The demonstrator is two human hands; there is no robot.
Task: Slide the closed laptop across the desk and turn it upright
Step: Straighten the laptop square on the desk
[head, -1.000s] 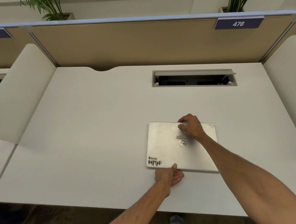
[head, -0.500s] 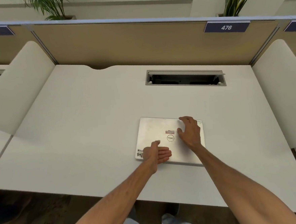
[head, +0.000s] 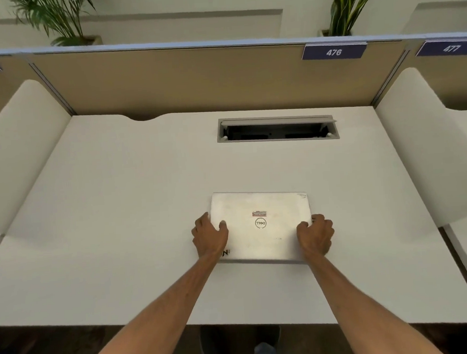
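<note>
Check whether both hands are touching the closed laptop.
Touching. The head view shows the left hand gripping the laptop at its left edge, and the right hand wrapped around its right edge.

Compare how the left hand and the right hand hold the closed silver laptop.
The left hand grips the closed silver laptop on its left edge; the right hand grips its right edge. The left hand covers part of a black-lettered corner sticker; the right hand covers bare lid. Both lay a thumb on top, and the laptop lies flat on the white desk.

An open cable tray [head: 277, 129] is recessed below the divider's 476 sign [head: 333, 52], between two plants [head: 351, 5].
</note>
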